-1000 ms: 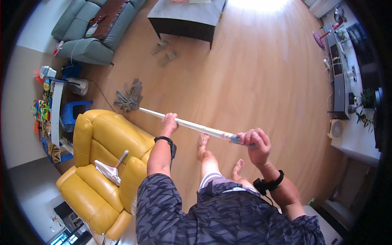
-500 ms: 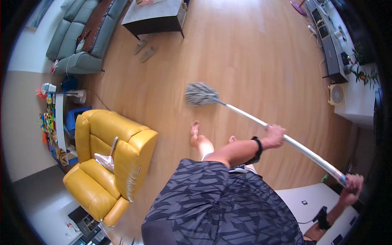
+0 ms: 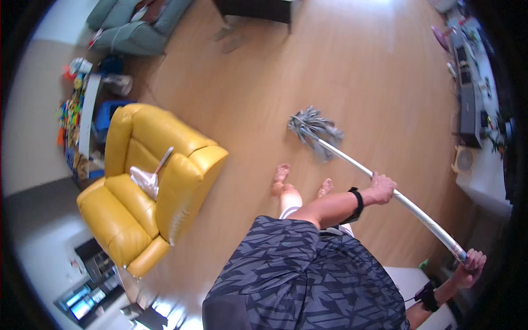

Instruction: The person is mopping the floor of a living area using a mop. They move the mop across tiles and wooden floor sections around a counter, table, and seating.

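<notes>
A mop with a white pole [image 3: 413,209] slants across the floor ahead of me. Its grey string mop head [image 3: 315,129] rests on the wood floor just beyond my bare feet, strands fanned out. My left hand [image 3: 382,188] is wrapped around the middle of the pole, with that arm reaching across my body. Farther right, my right hand [image 3: 470,268] grips the pole near its top end. Each wrist wears a black band.
A yellow armchair [image 3: 124,220] stands to my left with a cloth-headed stick on it. Behind it are a shelf of toys and a green sofa [image 3: 132,38]. A dark table [image 3: 256,14] and slippers are ahead. A low cabinet [image 3: 467,104] and a fan-like box [image 3: 463,159] line the right.
The mop head has moved right and a little nearer my feet, its strands spreading out. Both hands keep their grip, and the view has shifted, putting the sofa and table higher.
</notes>
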`<state>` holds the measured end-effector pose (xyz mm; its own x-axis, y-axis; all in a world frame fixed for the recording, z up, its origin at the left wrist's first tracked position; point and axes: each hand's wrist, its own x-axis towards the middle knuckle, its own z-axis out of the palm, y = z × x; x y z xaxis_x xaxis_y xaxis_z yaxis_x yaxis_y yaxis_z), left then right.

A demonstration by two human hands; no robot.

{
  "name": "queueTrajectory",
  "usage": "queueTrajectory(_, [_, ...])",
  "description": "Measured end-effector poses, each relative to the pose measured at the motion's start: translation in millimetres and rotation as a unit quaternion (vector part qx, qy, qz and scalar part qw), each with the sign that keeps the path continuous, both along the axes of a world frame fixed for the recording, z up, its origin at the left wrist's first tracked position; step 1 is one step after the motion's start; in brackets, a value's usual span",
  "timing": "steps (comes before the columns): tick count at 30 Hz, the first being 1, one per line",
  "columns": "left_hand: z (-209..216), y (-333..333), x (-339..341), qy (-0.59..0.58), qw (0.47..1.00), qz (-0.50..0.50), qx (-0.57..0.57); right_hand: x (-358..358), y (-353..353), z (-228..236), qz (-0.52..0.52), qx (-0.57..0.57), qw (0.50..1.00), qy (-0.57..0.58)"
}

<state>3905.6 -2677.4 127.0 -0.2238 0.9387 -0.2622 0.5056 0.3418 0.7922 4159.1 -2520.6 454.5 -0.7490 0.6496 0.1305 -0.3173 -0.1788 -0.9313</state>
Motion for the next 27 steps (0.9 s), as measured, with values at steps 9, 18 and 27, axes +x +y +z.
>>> queueTrajectory(9, [-125.8, -262.7, -227.9, 0.223, 0.927, 0.268, -0.141, -270.7, -164.4, -187.7, 0.049, -0.152, 0.986, -0.037])
queueTrajectory(18, [-161.3, -383.8, -247.5, 0.218, 0.914, 0.261, -0.222, -283.9, -271.5, -240.7, 0.049, -0.199, 0.967, -0.151])
queueTrajectory(27, [-109.1, -210.7, 0.2, 0.201, 0.977, 0.064, -0.041, -18.1, -181.2, -106.8, -0.174, -0.107, 0.966, -0.158])
